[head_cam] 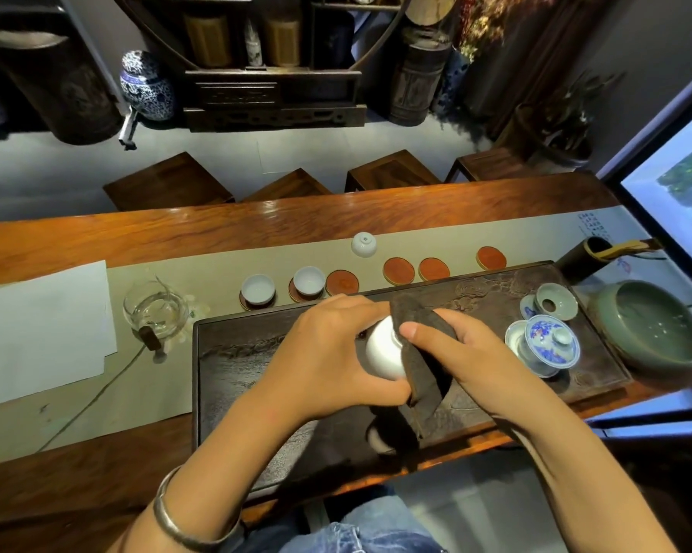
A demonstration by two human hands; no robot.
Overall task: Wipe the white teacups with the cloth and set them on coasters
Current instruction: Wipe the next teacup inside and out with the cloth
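Observation:
My left hand (332, 353) grips a white teacup (382, 353) tipped on its side above the dark tea tray (256, 373). My right hand (464, 353) presses a dark brown cloth (420, 361) against the cup's mouth, and the cloth hangs down below it. Two white teacups (258, 290) (308, 280) stand upright on coasters along the runner. Another white teacup (363, 244) sits upside down further back, off any coaster. Several bare red coasters lie in a row: (341, 282), (398, 270), (433, 269), (491, 257).
A blue-and-white lidded gaiwan (548, 343) and a celadon strainer (556, 302) stand on the tray's right end. A green bowl (651, 325) sits right of the tray, a glass pitcher (155, 311) and white paper (41, 333) to the left. Wooden stools line the table's far side.

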